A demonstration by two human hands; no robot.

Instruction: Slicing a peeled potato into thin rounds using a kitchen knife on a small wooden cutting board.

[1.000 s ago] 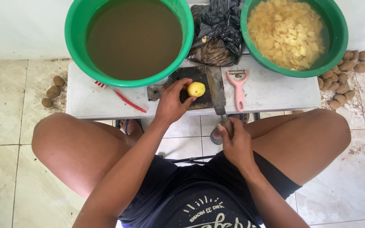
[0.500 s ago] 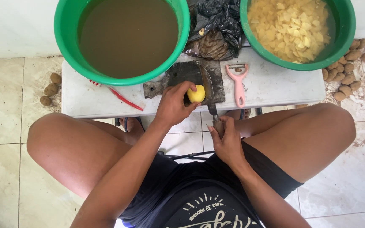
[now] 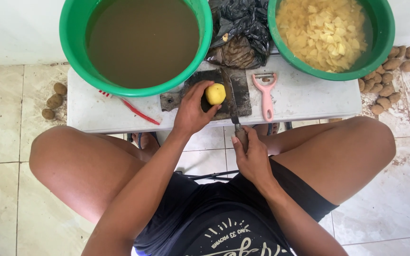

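Head view, centre of frame
Left hand: the left hand (image 3: 191, 113) sat on the dark cutting board (image 3: 244, 98), fingers curled about a peeled yellow potato (image 3: 215, 94) and pinching it from its left and lower sides.
Potato: it rested on the board just left of the blade, at the middle of the frame.
Right hand: the right hand (image 3: 251, 159) was below the table edge, fingers wrapped tight round the knife handle.
Knife: the knife (image 3: 230, 97) ran from the right hand up across the board, its blade on edge just beside the potato; contact between blade and potato could not be told.
Table: the white table (image 3: 309, 97) crossed the upper half of the frame, above the person's bare knees.

Head view, upper frame
Left basin: a green basin (image 3: 72, 52) of murky brown water stood at upper left on the table.
Right basin: a second green basin (image 3: 384, 42) at upper right held cut pale-yellow potato pieces in water.
Bag: a black plastic bag (image 3: 240, 28) lay between the two basins.
Peeler: a pink peeler (image 3: 265, 95) lay right of the board, well clear of both hands.
Red item: a thin red object (image 3: 136, 111) lay left of the board, under the left basin's rim; its kind could not be told.

Head view, floor
Unpeeled potatoes: brown potatoes (image 3: 385, 80) were heaped on the tiles at right, with a few more at far left.
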